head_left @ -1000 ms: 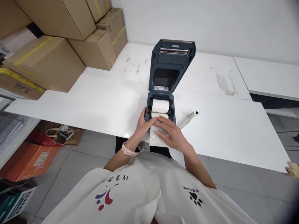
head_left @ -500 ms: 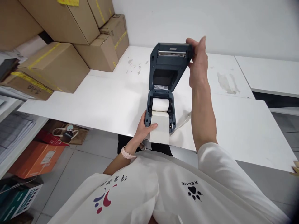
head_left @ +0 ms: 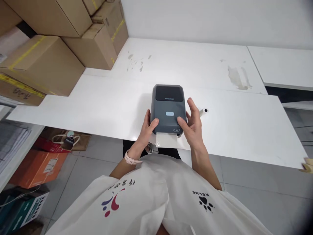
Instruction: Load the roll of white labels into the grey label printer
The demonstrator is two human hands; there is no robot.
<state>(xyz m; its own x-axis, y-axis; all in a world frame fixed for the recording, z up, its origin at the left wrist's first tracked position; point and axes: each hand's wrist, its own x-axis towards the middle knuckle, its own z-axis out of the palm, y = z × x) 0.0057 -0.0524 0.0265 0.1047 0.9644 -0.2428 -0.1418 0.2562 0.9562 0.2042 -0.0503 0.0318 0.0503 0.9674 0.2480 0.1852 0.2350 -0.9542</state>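
Note:
A dark grey label printer (head_left: 168,109) rests near the front edge of the white table, its lid down. From its front slot a strip of pale label paper (head_left: 166,140) sticks out toward me. My left hand (head_left: 146,130) grips the front left corner, thumb on top and fingers along the side. At the front right, my right hand (head_left: 193,127) holds the printer with its thumb on the lid and its index finger raised; its other fingers are partly hidden at the side. The label roll inside is covered by the lid.
Behind my right hand lies a small white tube-like piece (head_left: 203,112) with a dark end. Cardboard boxes (head_left: 46,62) are stacked at the table's left. An orange box (head_left: 36,168) stands on the floor at left. The white table (head_left: 117,104) has worn patches.
The printer's lid has swung down and shut. My right hand has come down from the raised lid to the printer's front right, and my left thumb has moved from the paper onto the lid.

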